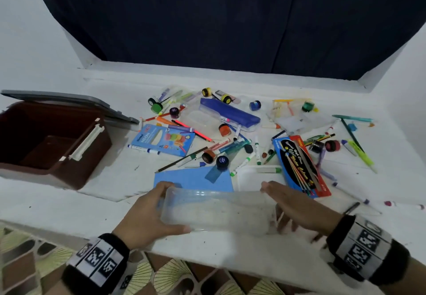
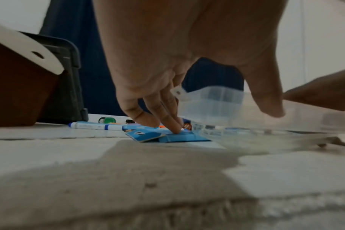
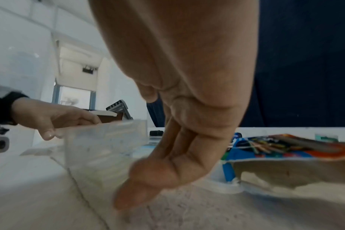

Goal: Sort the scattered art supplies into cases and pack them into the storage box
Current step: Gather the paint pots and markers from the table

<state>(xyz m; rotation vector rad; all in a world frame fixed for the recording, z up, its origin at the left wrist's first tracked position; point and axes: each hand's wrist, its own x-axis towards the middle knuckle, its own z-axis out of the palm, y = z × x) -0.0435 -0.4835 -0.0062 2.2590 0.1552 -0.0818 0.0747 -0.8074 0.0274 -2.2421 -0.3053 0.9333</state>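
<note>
A clear plastic case (image 1: 219, 211) sits at the near edge of the white table. My left hand (image 1: 161, 207) grips its left end, thumb on the near side and fingers over the far side. In the left wrist view the case (image 2: 217, 101) is tilted slightly up off the table under my left hand (image 2: 225, 120). My right hand (image 1: 288, 202) is at the case's right end with straight fingers, partly seen through the plastic. The right wrist view shows these fingers (image 3: 177, 147) extended beside the blurred case (image 3: 104, 140). The brown storage box (image 1: 87, 156) stands open at the left.
The box's grey lid (image 1: 69, 103) leans behind it. Markers, pencils and paint pots lie scattered across the middle. Among them are a blue pencil case (image 1: 230, 112), a neon crayon box (image 1: 161, 138), a blue paper sheet (image 1: 191, 179) and a colour pencil pack (image 1: 299, 163).
</note>
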